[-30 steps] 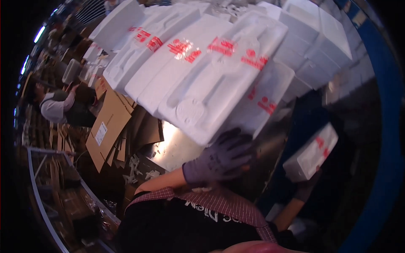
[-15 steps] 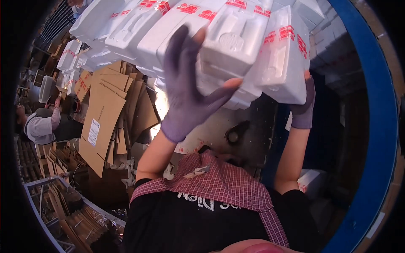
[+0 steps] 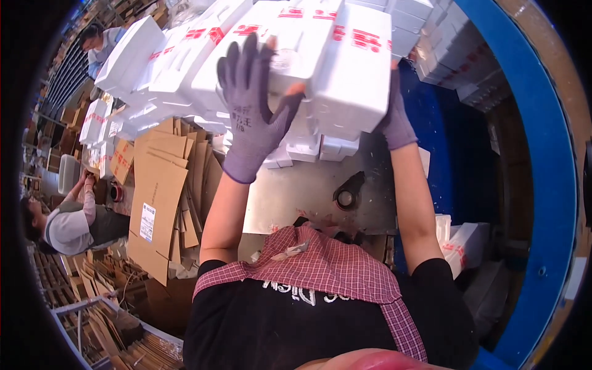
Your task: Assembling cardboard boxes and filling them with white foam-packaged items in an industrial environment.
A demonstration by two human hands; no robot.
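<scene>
A row of white foam boxes (image 3: pixel 206 46) bound with red-printed tape lies across the top of the view. My left hand (image 3: pixel 256 111), in a grey-purple glove with bare fingertips, is in front of the row with its fingers spread. It holds nothing, and I cannot tell if it touches the boxes. At the right end of the row, my right hand (image 3: pixel 398 120), gloved alike, grips the outer side of the end foam box (image 3: pixel 353 80). Part of its fingers is hidden behind that box.
A metal worktop (image 3: pixel 290 200) bears a black tape dispenser (image 3: pixel 349 192). Flattened cardboard (image 3: pixel 157 197) leans at the left; a co-worker (image 3: pixel 74 225) sits beyond it, another person (image 3: pixel 98 46) at far left. A blue frame (image 3: pixel 542 203) curves along the right, with more foam boxes (image 3: pixel 462 246) below.
The end box has shifted left against the row and stands straighter, my right hand moving with it. My left hand has drifted slightly left, still spread. More of the worktop shows.
</scene>
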